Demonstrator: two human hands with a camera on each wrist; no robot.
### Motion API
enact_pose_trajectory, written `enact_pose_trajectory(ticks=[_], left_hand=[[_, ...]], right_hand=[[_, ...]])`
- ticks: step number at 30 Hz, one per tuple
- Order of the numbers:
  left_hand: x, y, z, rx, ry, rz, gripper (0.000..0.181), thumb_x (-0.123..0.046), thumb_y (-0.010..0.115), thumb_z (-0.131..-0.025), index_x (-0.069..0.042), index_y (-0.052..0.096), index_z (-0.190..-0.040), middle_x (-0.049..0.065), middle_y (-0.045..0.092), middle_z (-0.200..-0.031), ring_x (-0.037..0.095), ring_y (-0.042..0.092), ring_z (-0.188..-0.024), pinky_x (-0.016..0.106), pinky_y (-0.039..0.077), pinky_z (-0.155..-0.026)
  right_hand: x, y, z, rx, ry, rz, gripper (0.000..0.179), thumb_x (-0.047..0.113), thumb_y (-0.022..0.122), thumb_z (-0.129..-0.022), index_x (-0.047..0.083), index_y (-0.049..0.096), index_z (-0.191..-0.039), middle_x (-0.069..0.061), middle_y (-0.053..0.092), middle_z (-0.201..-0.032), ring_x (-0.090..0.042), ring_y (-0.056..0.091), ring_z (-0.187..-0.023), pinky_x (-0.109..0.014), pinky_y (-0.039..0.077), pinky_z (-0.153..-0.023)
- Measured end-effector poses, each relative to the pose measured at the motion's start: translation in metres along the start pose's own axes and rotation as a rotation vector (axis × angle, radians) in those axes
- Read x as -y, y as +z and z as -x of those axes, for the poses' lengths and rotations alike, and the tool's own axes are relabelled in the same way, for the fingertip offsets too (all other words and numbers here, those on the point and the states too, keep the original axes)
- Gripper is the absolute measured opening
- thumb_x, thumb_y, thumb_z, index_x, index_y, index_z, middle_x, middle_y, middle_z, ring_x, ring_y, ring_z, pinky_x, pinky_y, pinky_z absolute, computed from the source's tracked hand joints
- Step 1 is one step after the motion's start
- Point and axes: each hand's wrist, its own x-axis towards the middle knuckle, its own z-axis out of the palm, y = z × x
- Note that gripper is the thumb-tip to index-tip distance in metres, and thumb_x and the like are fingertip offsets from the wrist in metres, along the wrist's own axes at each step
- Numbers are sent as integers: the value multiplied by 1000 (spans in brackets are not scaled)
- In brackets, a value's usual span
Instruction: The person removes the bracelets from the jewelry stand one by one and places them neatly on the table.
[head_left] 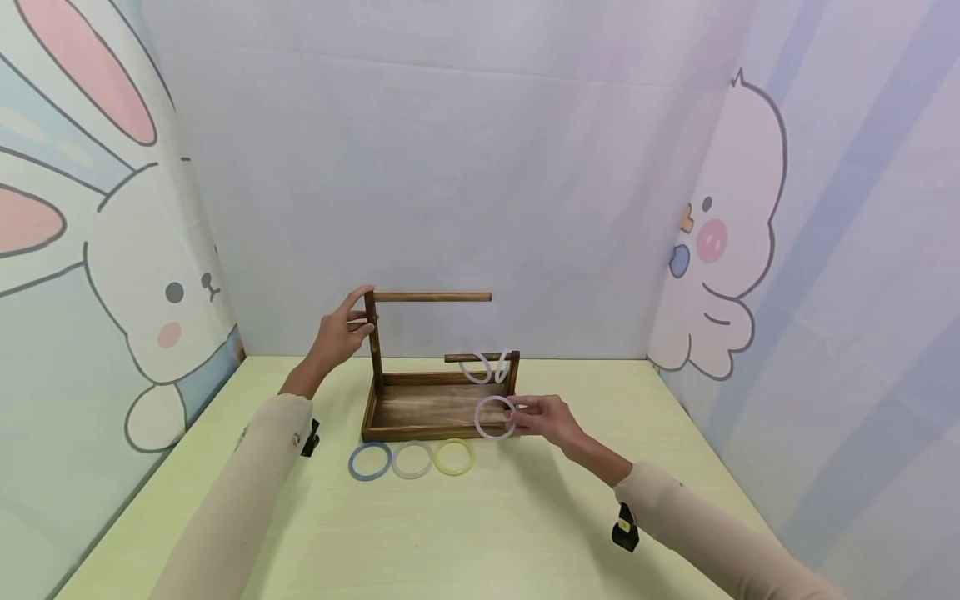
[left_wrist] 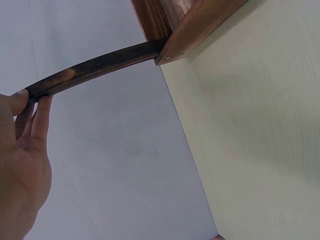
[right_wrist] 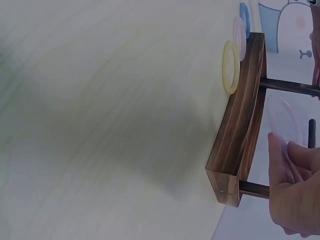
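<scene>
My left hand (head_left: 341, 337) grips the top of the tall post (head_left: 376, 354) of a brown wooden stand (head_left: 420, 433), with the thumb on one side of it in the left wrist view. My right hand (head_left: 551, 421) pinches a pale lilac bangle (right_wrist: 274, 117) by its edge, upright in front of the stand's right end. Two pale bangles (head_left: 476, 379) hang from the stand's short lower rod (head_left: 457, 358). The long upper rod (head_left: 435, 297) bears nothing. On the table before the stand lie a blue bangle (head_left: 370, 477), a whitish bangle (head_left: 412, 477) and a yellow bangle (head_left: 454, 473).
The pale yellow table (head_left: 420, 542) ends at a grey cloth backdrop (head_left: 450, 183) just behind the stand. Cloth sides with a cartoon rabbit (head_left: 142, 283) and a cartoon chick (head_left: 723, 250) stand left and right.
</scene>
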Motion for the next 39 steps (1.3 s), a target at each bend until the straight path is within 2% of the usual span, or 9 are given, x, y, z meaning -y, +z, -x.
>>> enact_pose_trajectory(ticks=[7,10,15,24,32,39], left_hand=[[0,0,0,-5,3,-7,84,11,64,-98,-30,32,-164,33,66,-129,48,65,-120,56,59,-94],[1,0,0,-5,2,-3,83,11,64,-98,-29,32,-163,33,66,-129,48,65,-120,56,59,-94],[1,0,0,-3,-1,0,83,10,64,-98,-30,32,-163,33,66,-129,48,65,-120,57,59,-94],[2,-1,0,-6,-8,1,83,9,65,-98,-31,32,-163,32,66,-129,47,65,-120,57,59,-94],[-1,-1,0,-1,-2,8,84,9,64,-98,-32,32,-163,31,66,-129,47,65,-120,57,58,-95],[1,1,1,-7,-2,4,83,8,65,-99,-33,32,-163,31,67,-128,47,66,-119,58,58,-94]], right_hand=[[-14,5,4,27,41,-13,39,-4,62,-102,-18,56,-137,-38,68,-115,-46,72,-105,-37,64,-86],[-20,7,6,33,53,-6,38,-4,63,-101,-19,57,-135,-38,67,-116,-45,73,-103,-37,64,-85],[-28,10,10,35,75,6,37,-4,64,-101,-21,57,-133,-38,67,-115,-39,76,-99,-38,64,-85],[-38,11,13,42,79,20,37,-3,65,-101,-20,58,-133,-36,69,-113,-44,73,-101,-46,63,-88],[-41,13,15,-24,77,28,36,-2,69,-98,-18,62,-130,-34,72,-103,-39,77,-94,-43,65,-82],[-47,15,15,-94,39,74,30,-2,71,-96,-16,68,-123,-33,74,-96,-42,76,-87,-41,66,-75]])
